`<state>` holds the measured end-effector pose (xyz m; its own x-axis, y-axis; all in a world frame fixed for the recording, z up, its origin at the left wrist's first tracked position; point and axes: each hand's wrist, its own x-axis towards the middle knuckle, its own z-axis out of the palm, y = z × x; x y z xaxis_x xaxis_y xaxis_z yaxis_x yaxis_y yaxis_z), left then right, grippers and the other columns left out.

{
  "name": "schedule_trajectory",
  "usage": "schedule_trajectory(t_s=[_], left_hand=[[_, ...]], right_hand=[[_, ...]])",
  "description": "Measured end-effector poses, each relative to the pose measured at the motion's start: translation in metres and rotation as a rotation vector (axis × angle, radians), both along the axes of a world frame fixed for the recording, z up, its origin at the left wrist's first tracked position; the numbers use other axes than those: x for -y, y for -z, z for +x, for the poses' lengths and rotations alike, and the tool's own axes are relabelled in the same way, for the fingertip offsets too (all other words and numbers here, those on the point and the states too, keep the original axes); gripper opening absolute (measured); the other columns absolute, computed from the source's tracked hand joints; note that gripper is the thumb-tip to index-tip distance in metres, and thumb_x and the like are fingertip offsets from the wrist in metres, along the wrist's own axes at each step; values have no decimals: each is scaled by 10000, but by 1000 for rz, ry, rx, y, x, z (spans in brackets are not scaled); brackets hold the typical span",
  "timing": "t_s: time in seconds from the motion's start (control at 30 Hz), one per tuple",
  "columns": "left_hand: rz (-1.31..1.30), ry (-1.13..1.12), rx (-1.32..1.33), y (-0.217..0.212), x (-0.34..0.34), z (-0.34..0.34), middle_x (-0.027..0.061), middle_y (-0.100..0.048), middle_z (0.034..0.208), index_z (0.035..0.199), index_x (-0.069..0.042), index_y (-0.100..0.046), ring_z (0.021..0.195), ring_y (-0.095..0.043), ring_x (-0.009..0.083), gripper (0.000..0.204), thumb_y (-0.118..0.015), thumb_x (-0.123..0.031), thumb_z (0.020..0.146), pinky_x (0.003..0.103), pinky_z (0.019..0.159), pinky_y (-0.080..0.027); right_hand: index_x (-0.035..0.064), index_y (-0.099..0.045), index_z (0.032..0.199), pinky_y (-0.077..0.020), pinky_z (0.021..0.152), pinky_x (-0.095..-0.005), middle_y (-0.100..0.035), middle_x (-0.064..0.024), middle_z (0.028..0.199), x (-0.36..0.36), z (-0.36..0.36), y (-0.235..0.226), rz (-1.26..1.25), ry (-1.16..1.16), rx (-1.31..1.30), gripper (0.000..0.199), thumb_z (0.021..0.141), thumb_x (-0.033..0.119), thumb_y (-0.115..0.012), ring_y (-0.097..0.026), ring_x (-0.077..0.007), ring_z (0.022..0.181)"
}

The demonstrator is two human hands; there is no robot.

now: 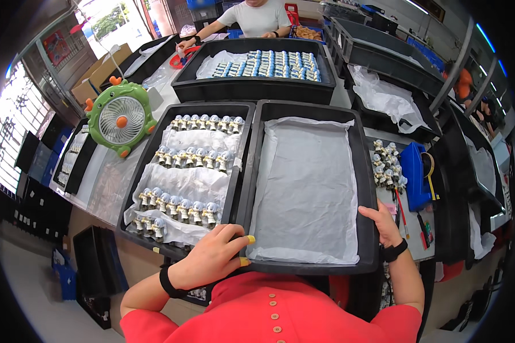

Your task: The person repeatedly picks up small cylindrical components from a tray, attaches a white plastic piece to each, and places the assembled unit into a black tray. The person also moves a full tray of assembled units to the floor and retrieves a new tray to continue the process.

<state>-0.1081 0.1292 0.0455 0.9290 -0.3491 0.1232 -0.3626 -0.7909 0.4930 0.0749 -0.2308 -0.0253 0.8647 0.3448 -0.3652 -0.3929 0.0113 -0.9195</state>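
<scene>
In front of me lies a black tray (371, 171) lined with a sheet of white paper (306, 188), with nothing on the paper. My right hand (383, 224) grips its right wall, thumb over the rim and fingers hidden outside. At the near left corner, my left hand (220, 251) is closed on the rim; two fingers wear yellow finger covers. Left of it stands another black tray (154, 128) with rows of small painted figurines (197, 154) with pale blue hair. White paper strips lie between the rows.
A green cartoon fan (122, 118) stands at the left. Beyond the trays is a deep black tray (252, 91) of blue-and-white pieces, with a co-worker (257, 20) behind. More figurines (388, 166), a blue bin (416, 176) and pens (402, 214) sit at the right.
</scene>
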Motion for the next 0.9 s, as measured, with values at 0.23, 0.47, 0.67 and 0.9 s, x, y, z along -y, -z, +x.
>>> schedule_trajectory(t_s=[0.23, 0.47, 0.67, 0.9], left_hand=[[-4, -9, 98, 11, 7, -15, 152, -495, 1141, 1117, -40, -556, 1017, -488, 324, 453, -723, -162, 713, 384, 881, -429], [-99, 11, 62, 11, 8, -23, 180, -440, 1261, 1161, -59, -540, 1128, -445, 374, 466, -717, -175, 745, 423, 923, -416], [-103, -100, 149, 13, 10, -22, 202, -442, 1302, 1150, -39, -556, 1015, -538, 361, 504, -760, -178, 711, 390, 854, -465], [-407, -148, 86, 3, 18, -19, 177, -372, 1414, 1291, -19, -484, 1294, -380, 309, 512, -642, -81, 808, 370, 1045, -317]], right_hand=[[19, -535, 1146, -525, 697, -279, -628, -52, 962, -4, 1, -2, 20, -27, -2, 380, 789, 65, -657, -631, -147, 805], [20, -529, 1125, -533, 648, -289, -610, -62, 915, 5, 1, -3, -27, -3, 23, 370, 770, 8, -631, -621, -147, 744], [9, -504, 1172, -483, 675, -283, -563, -52, 905, -1, 6, 6, -32, -8, 135, 484, 701, -9, -618, -550, -127, 773], [53, -506, 1244, -461, 677, -255, -537, -21, 878, 4, -15, -35, 90, 24, 87, 553, 703, -28, -586, -521, -100, 763]])
